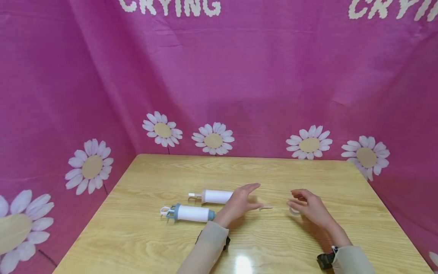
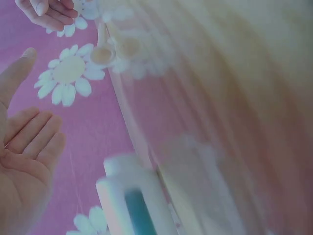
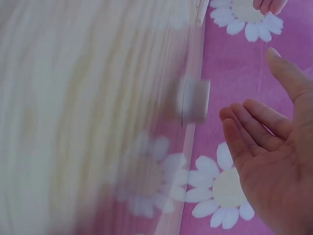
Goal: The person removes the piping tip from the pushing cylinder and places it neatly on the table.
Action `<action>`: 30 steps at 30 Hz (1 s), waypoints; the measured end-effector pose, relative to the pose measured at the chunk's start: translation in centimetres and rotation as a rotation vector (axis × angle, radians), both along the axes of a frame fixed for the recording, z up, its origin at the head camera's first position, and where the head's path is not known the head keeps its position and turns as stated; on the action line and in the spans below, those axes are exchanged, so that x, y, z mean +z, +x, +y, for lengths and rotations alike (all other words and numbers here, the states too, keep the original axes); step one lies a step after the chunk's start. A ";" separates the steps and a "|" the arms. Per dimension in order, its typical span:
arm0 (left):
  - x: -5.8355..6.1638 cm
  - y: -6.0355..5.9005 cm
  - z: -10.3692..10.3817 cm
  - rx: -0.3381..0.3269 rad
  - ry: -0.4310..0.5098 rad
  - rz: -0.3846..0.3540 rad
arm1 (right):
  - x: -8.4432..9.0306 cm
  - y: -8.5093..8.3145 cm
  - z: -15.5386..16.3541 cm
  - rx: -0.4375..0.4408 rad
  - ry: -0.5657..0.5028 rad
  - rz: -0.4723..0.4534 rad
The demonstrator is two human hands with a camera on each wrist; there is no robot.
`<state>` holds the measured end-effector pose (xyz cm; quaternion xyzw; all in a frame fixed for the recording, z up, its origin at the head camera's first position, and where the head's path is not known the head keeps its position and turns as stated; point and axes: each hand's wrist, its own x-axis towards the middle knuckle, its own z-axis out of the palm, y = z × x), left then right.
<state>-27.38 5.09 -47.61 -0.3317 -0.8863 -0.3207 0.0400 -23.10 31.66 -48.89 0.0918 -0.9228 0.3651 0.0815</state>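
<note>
Two syringe-like tubes lie on the table, pointing right. The nearer white tube [image 1: 193, 214] has blue-grey ends and a white looped handle; the farther one [image 1: 218, 196] has beige ends, its right part hidden behind my left hand [image 1: 240, 202]. That hand hovers with thumb and fingers spread, palm bare in the left wrist view. Just past its thumb lies a small beige pointed piece [image 1: 266, 207], a nozzle by its shape. My right hand [image 1: 314, 209] is relaxed and slightly bent, fingertips near a short white round piece [image 3: 196, 100] that stands on the table.
The light wooden table [image 1: 164, 247] has a glossy surface that mirrors the surroundings. A pink curtain [image 1: 239, 95] printed with white daisies stands along its back and sides. Each wrist wears a dark strap [image 1: 325, 261] below a beige sleeve.
</note>
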 end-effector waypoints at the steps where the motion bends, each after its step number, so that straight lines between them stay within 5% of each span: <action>1: 0.0 0.1 -0.4 -0.001 0.005 -0.003 | 0.0 0.0 -0.4 0.006 -0.010 -0.008; 14: 0.4 1.3 -6.4 0.028 0.060 0.007 | -0.2 -0.9 -6.3 0.118 -0.033 0.051; 22: 0.8 1.9 -10.8 0.102 0.061 0.054 | 0.0 -1.5 -10.8 0.206 -0.066 0.040; 30: 0.9 3.2 -16.6 0.206 0.048 0.042 | -0.1 -1.7 -15.3 0.318 -0.088 0.143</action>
